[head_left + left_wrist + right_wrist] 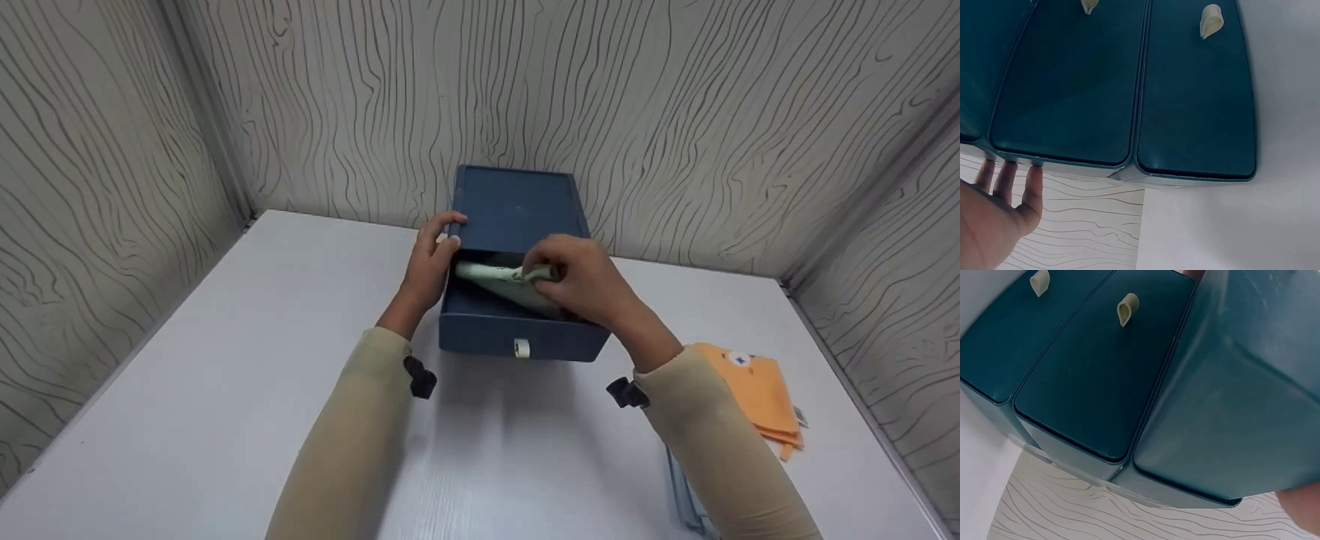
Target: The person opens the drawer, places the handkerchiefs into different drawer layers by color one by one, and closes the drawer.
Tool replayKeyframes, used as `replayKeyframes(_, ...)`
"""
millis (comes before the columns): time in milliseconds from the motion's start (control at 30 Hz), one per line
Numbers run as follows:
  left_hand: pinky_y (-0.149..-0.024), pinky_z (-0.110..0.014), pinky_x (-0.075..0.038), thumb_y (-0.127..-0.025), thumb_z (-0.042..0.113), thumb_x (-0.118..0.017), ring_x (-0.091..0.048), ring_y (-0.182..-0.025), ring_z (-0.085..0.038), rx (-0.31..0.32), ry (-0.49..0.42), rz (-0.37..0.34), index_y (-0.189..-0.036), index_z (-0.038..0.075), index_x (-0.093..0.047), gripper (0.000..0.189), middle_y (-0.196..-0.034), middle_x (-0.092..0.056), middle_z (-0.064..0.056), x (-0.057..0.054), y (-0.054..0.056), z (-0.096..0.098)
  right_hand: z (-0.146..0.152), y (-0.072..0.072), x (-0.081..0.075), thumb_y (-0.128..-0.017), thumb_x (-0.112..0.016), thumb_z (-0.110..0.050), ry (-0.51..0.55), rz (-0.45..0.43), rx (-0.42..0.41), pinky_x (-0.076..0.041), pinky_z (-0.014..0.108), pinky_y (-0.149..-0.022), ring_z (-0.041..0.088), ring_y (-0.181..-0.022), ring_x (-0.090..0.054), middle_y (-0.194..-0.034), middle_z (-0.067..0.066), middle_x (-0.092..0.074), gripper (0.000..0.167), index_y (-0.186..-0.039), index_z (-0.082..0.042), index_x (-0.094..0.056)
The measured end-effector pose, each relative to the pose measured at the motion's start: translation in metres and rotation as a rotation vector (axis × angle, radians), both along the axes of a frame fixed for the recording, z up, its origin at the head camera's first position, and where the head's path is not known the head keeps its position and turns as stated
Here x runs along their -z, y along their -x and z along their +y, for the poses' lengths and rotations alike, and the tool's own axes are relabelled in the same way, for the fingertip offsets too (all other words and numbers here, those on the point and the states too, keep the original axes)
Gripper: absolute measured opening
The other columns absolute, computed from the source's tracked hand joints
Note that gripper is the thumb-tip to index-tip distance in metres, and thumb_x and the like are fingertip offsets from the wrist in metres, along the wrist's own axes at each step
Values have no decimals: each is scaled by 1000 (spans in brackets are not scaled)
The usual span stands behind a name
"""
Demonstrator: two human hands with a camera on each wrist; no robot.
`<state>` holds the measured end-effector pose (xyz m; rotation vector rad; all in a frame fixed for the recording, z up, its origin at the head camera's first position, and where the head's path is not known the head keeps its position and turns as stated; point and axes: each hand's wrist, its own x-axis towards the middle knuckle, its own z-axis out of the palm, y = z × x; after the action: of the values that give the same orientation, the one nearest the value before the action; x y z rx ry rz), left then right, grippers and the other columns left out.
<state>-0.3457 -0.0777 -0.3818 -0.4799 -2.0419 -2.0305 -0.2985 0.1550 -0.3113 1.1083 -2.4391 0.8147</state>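
Note:
A dark blue drawer unit stands at the back of the table with its top drawer pulled out. Inside that drawer lies a pale green folded cloth, its upper edge raised toward the unit's opening. My right hand reaches over the drawer and pinches the cloth between thumb and fingers. On the unit's left side rests my left hand, fingers extended against the wall of the unit, as the left wrist view also shows. Below the pulled-out drawer, closed drawers with pale loop pulls appear.
An orange folded cloth with a round white patch lies on the right of the white table. Part of a light blue cloth shows beside my right sleeve. Patterned wall panels enclose the table at the back and sides.

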Motion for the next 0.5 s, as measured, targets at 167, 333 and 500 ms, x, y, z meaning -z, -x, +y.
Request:
replayKeyframes(167,-89,-34,-40,-94,17,-40,-48,-108,-25,-23,-5,12,-128,13,-53,36,-149,-27,-11,4,3,1,-3,1,-2,-79,-69,3,-37,24,18,-43,26,-60,10,-69,-51,-87,-1,-68,19,-87,-14,-71)
replayKeyframes(333,-88,-34,-42,-93,18,-41,-51,-108,-27,-33,-13,12,-126,13,-54,35,-148,-28,-12,4,2,2,-6,3,-3,-80,-70,2,-50,60,34,-44,27,-60,11,-68,-52,-88,2,-69,17,-88,-12,-72)
replayKeyframes(500,-92,-36,-40,-94,17,-41,-46,-116,-26,-30,-4,18,-126,12,-53,35,-148,-29,-12,3,2,2,-6,4,-2,-81,-74,-4,-60,16,-20,-44,27,-62,9,-69,-52,-87,-1,-68,16,-92,-16,-73)
